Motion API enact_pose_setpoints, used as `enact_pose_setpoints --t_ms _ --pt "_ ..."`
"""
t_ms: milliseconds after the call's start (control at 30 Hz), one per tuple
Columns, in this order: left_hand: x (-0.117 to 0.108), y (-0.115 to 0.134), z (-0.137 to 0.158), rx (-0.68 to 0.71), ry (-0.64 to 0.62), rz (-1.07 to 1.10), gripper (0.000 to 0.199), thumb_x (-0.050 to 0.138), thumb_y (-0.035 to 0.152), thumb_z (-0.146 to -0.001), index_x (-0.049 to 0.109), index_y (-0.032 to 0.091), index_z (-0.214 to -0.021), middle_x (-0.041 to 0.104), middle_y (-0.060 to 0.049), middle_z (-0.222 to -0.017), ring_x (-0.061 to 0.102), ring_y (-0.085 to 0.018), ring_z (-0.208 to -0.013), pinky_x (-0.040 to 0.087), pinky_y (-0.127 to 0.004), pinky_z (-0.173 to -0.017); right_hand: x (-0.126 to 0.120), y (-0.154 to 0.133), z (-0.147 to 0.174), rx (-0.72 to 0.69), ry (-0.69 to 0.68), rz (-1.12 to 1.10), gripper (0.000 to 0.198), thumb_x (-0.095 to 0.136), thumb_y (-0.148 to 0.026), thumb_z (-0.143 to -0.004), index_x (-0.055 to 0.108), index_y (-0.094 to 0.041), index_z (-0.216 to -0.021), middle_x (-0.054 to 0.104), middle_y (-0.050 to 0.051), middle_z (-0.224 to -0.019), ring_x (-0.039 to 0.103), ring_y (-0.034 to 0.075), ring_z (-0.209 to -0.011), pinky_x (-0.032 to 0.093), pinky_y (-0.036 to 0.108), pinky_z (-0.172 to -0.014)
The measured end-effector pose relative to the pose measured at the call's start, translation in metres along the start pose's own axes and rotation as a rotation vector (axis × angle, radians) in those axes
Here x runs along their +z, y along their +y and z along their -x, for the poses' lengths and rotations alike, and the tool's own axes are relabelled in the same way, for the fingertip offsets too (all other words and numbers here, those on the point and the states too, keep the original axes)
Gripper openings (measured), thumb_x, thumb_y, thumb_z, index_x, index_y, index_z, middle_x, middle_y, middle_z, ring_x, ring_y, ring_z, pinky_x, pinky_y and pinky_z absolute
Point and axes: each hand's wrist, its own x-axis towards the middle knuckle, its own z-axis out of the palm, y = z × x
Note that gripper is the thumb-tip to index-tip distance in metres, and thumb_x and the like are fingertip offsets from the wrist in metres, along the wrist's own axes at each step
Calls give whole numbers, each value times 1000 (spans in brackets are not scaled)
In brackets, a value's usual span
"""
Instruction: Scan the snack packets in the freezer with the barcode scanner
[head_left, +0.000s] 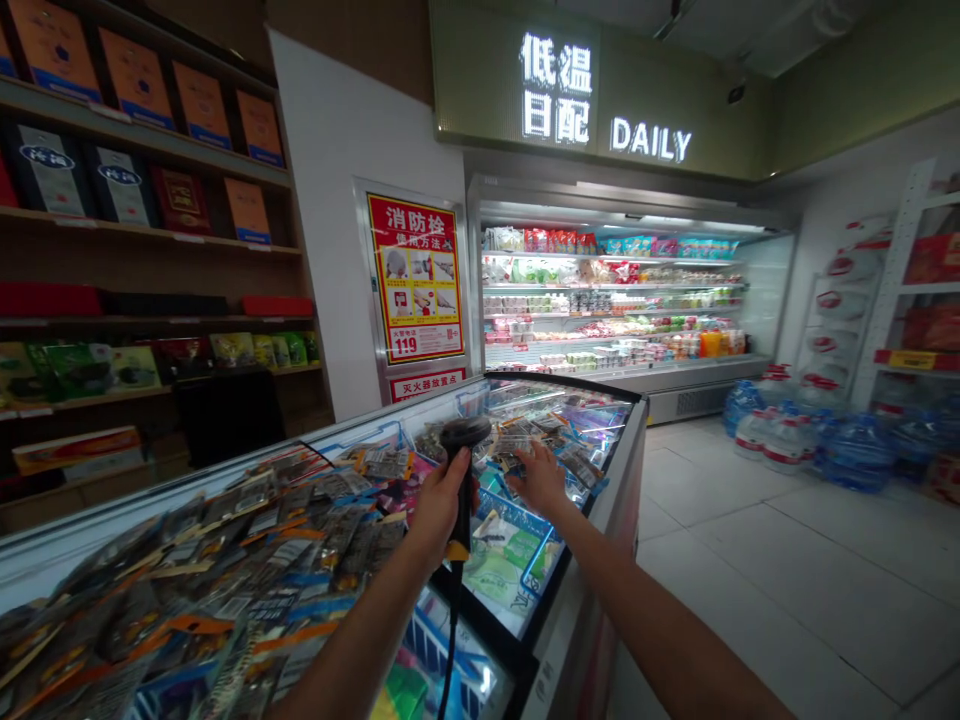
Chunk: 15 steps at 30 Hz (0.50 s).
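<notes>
My left hand [436, 505] is wrapped round the handle of a corded barcode scanner [465, 432], held upright with its head at the top and its black cable hanging down. Over at the right, my right hand [541, 482] reaches over a pile of small flat packets [517, 437], fingers spread and slightly bent. Its fingertips are at the packets; whether they touch one I cannot tell. Both hands are above a glass-topped chest freezer [637, 430]. Many more packets with orange and blue edges [300, 540] are heaped on the left part of its top.
Beneath the glass, a blue basket [517, 510] and green-white bags [499, 560] show. Stocked shelves [150, 240] stand at the left. A lit refrigerated display [615, 290] is at the back. Water bottles [859, 445] stand on the tiled floor [750, 580] at the right.
</notes>
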Motion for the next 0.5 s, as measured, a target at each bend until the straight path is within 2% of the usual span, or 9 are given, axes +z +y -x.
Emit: enact_pose_setpoints --t_ms 100,300,400,500 --pt "2 -5 1 -9 -2 -8 39 58 54 -59 51 15 -62 53 3 -47 46 -8 -37 35 -20 -37 12 -2 -5 -17 -144 186 63 58 -35 -68 38 -29 -127 17 11 -143 15 38 -127 22 59 -90" --pt "-5 -12 1 1 -18 -7 39 59 53 -59 51 15 -60 52 2 -45 45 -8 -37 35 -20 -37 28 -19 -23 -104 -232 165 53 49 -30 -76 37 -28 -127 17 8 -144 12 37 -128 16 63 -91" --pt "-9 -13 -3 -1 -12 -26 40 58 55 -59 51 15 -59 52 2 -44 45 -8 -36 34 -20 -37 24 -30 -17 -133 -132 -10 46 49 -22 -74 46 -25 -121 27 7 -140 18 31 -128 15 58 -96" --pt "-10 -17 -11 -1 25 -40 40 54 55 -62 52 16 -63 54 1 -48 47 -10 -39 36 -21 -39 9 -40 8 -93 -5 -436 31 45 -26 -78 57 -17 -105 47 12 -125 38 25 -117 27 45 -96"
